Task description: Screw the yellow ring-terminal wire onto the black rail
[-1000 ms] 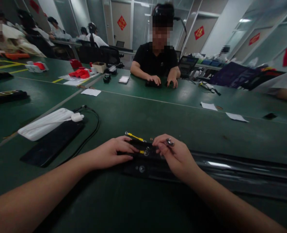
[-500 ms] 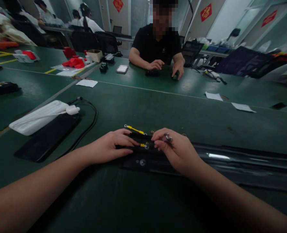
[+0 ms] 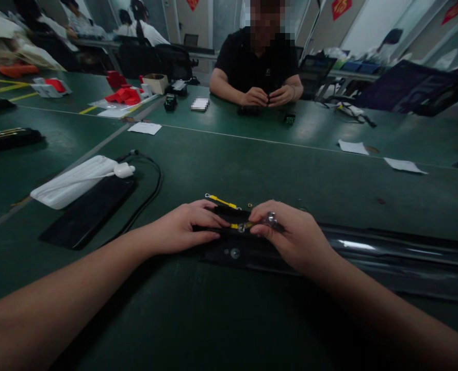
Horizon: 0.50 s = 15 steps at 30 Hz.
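A long, glossy black housing (image 3: 353, 234) lies across the table in front of me. My left hand (image 3: 192, 224) grips its left end, fingers over the top and thumb on the near side. By those fingertips a yellow-sleeved wire (image 3: 234, 226) ends in a metal ring terminal (image 3: 242, 227) inside the housing. My right hand (image 3: 291, 229) is closed around a small metal wrench (image 3: 271, 219), one end of which sticks up above the fingers. The wrench's other end points at the terminal; whether they touch I cannot tell. Just behind, a loose yellow wire (image 3: 222, 201) has ring ends.
To the left lie a white pouch-like item (image 3: 76, 180), a flat black case (image 3: 92, 214) and a black cable (image 3: 160, 180). A small brass-coloured nut (image 3: 249, 205) sits behind my right hand. Across the table sits a co-worker (image 3: 258, 67); red parts (image 3: 124, 95) lie far left.
My view has shifted slightly. My right hand has turned a little, and the wrench's lower end now shows by the terminal. The co-worker's hands have come together, leaving a small green item on the table.
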Each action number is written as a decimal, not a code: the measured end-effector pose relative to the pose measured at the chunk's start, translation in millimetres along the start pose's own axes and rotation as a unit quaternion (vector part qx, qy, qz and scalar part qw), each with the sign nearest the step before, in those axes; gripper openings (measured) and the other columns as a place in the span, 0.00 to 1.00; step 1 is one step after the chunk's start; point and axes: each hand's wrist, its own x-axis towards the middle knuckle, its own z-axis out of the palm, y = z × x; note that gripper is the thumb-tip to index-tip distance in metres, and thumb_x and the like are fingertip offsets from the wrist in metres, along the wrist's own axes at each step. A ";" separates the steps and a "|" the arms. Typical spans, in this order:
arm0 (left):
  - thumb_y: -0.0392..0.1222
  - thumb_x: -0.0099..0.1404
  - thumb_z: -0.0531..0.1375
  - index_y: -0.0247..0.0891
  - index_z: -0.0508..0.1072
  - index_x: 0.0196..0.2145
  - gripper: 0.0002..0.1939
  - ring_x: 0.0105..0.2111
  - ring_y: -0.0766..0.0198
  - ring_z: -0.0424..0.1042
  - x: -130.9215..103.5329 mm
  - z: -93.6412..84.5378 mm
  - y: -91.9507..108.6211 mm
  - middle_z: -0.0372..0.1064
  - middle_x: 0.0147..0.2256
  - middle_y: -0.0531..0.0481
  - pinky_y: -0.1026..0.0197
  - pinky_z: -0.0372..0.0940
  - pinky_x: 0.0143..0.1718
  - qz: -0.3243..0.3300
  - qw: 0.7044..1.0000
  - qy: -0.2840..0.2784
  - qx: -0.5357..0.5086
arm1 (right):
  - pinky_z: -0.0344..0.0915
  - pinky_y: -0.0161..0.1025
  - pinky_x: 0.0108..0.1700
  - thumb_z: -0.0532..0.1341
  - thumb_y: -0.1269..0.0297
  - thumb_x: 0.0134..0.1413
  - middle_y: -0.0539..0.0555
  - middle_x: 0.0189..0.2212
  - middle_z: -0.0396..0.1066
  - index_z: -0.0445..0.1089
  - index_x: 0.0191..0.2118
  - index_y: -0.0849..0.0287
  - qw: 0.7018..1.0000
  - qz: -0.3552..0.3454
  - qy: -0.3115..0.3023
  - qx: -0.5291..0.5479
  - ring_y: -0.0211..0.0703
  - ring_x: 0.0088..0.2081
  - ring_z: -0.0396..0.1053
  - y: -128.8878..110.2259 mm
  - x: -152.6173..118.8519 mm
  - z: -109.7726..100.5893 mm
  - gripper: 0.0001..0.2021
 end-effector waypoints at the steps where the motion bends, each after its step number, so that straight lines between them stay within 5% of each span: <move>1: 0.35 0.66 0.60 0.41 0.75 0.48 0.13 0.56 0.58 0.64 0.1 -0.1 0.2 0.74 0.48 0.51 0.51 0.52 0.62 0.000 1.000 -0.001 -0.001 | 0.67 0.39 0.41 0.59 0.63 0.62 0.52 0.35 0.73 0.68 0.36 0.56 1.000 -0.004 0.002 0.001 0.44 0.39 0.72 -0.1 0.1 0.0 0.04; 15: 0.34 0.66 0.60 0.40 0.75 0.48 0.13 0.56 0.56 0.64 0.9 -0.9 3.0 0.74 0.48 0.49 0.49 0.53 0.61 0.005 1.000 0.005 0.005 | 0.66 0.38 0.38 0.62 0.65 0.60 0.51 0.33 0.73 0.68 0.34 0.55 1.000 -0.002 0.010 0.017 0.42 0.36 0.72 -1.9 0.7 -1.2 0.03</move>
